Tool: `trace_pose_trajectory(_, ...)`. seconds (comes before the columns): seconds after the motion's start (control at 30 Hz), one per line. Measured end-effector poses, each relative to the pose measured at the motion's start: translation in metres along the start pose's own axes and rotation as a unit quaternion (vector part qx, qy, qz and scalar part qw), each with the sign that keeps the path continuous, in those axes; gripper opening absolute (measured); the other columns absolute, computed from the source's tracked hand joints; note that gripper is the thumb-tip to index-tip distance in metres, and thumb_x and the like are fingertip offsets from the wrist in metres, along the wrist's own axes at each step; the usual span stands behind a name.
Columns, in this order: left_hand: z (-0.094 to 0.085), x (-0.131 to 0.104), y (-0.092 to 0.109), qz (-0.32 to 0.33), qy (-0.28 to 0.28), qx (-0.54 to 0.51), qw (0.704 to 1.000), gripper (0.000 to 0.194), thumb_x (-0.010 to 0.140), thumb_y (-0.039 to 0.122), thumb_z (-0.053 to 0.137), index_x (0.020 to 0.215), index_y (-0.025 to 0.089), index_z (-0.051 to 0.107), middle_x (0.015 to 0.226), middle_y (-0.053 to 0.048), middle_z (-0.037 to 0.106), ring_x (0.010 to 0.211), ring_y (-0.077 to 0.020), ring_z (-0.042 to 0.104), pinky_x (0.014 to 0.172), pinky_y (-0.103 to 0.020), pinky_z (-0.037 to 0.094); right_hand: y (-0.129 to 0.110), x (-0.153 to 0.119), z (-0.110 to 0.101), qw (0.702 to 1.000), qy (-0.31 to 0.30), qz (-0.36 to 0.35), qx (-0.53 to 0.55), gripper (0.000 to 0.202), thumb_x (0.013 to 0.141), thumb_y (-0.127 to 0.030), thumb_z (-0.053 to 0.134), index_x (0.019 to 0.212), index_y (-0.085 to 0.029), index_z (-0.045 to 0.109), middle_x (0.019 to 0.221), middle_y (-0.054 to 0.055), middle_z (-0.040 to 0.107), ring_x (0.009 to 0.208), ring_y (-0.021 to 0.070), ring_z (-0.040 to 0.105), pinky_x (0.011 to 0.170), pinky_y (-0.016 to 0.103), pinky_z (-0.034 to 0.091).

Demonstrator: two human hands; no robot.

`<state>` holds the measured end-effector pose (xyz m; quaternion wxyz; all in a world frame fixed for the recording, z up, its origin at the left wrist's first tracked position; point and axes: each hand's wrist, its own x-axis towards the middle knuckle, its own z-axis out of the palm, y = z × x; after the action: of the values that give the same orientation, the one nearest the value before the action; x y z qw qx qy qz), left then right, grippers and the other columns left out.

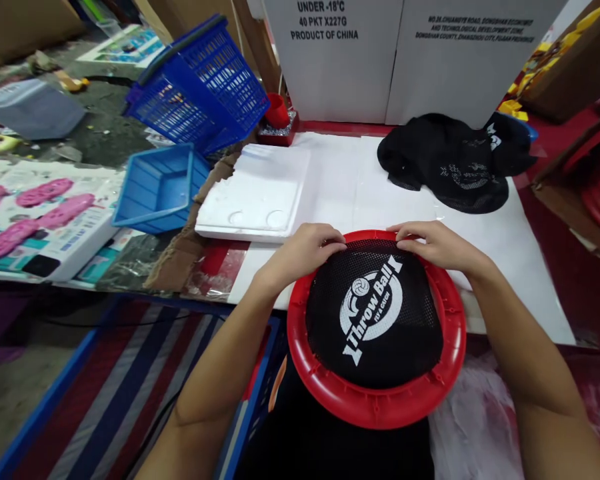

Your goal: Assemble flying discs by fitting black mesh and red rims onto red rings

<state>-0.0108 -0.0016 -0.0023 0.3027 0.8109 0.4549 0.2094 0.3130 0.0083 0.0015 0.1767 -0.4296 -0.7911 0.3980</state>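
Note:
A red plastic ring [377,408] rests tilted between my lap and the table edge. Across its opening lies a black mesh net [410,347] printed in white with "Throw Ball". My left hand [316,248] pinches the net at the ring's far left edge, thumb and fingers together. At the far right edge, my right hand [430,241] grips the net and rim the same way. Between the hands the net's edge lies along the rim, while a narrow gap shows beside it on the right. More black mesh pieces [460,160] lie piled on the white table surface [353,173].
A white foam block [255,193] sits left of the ring, beside a blue tray [155,190] and a tilted blue basket [205,87]. A red cup [277,110] stands behind. White cartons [340,73] wall off the back. Pink pieces [40,213] lie far left.

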Motion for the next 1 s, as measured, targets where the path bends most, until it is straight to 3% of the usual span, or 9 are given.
trace_pose_trajectory(0.17,-0.003,0.007,-0.002,-0.033,-0.027,-0.022,0.999,0.018,0.098,0.028,0.067,0.100,0.023,0.085,0.100,-0.003,0.084,0.090,-0.0195,0.075,0.083,-0.032,0.055,0.003,0.001,0.001,1.000,0.007,0.003,-0.005,0.022,0.101,-0.037,0.057,0.090,-0.025,0.072,0.142,0.006,0.074,0.122,0.0298,0.070,0.106,0.050,0.052)
trace_pose_trajectory(0.3,0.003,0.009,-0.007,-0.049,-0.002,-0.060,0.997,0.016,0.095,0.034,0.075,0.097,0.023,0.086,0.094,-0.003,0.084,0.084,-0.0183,0.075,0.080,-0.032,0.055,0.006,0.004,0.002,0.999,-0.011,-0.007,-0.032,0.023,0.101,-0.035,0.055,0.090,-0.025,0.073,0.143,0.007,0.073,0.126,0.0312,0.068,0.111,0.052,0.049)
trace_pose_trajectory(0.47,0.016,0.000,-0.021,-0.050,0.034,-0.116,0.991,0.019,0.095,0.038,0.076,0.096,0.022,0.086,0.095,-0.004,0.085,0.087,-0.0187,0.075,0.081,-0.032,0.057,0.009,0.005,0.008,0.996,0.014,-0.007,-0.085,0.023,0.102,-0.028,0.054,0.088,-0.026,0.071,0.127,0.007,0.077,0.118,0.0332,0.069,0.107,0.054,0.050)
trace_pose_trajectory(0.6,0.006,0.003,-0.022,-0.050,0.003,-0.101,0.994,0.018,0.096,0.037,0.075,0.096,0.021,0.085,0.093,-0.005,0.084,0.084,-0.0187,0.074,0.077,-0.031,0.056,0.009,0.003,0.009,0.995,0.008,-0.020,-0.094,0.025,0.103,-0.027,0.054,0.085,-0.027,0.071,0.124,0.007,0.076,0.116,0.0324,0.068,0.104,0.052,0.051)
trace_pose_trajectory(0.73,-0.008,0.017,-0.007,0.008,-0.075,0.006,0.997,0.017,0.099,0.030,0.069,0.098,0.022,0.085,0.093,-0.004,0.083,0.082,-0.0185,0.073,0.078,-0.031,0.053,0.005,0.005,0.012,0.996,0.049,-0.028,-0.068,0.019,0.104,-0.033,0.057,0.099,-0.025,0.074,0.125,0.008,0.077,0.105,0.0284,0.070,0.096,0.048,0.054)
trace_pose_trajectory(0.87,-0.001,0.025,0.011,0.088,-0.069,0.045,0.993,0.021,0.103,0.032,0.065,0.111,0.021,0.082,0.107,-0.007,0.082,0.098,-0.0222,0.073,0.091,-0.035,0.053,0.001,0.015,0.023,0.992,0.065,-0.078,-0.069,0.021,0.103,-0.040,0.062,0.099,-0.024,0.075,0.127,0.009,0.077,0.117,0.0300,0.069,0.108,0.051,0.050)
trace_pose_trajectory(1.0,0.012,0.024,0.014,0.088,-0.038,0.027,0.995,0.018,0.102,0.025,0.064,0.104,0.020,0.081,0.101,-0.006,0.080,0.094,-0.0206,0.072,0.090,-0.035,0.053,-0.002,0.020,0.029,0.992,0.074,-0.096,-0.032,0.018,0.102,-0.034,0.061,0.092,-0.023,0.071,0.126,0.009,0.077,0.117,0.0284,0.070,0.106,0.048,0.052)
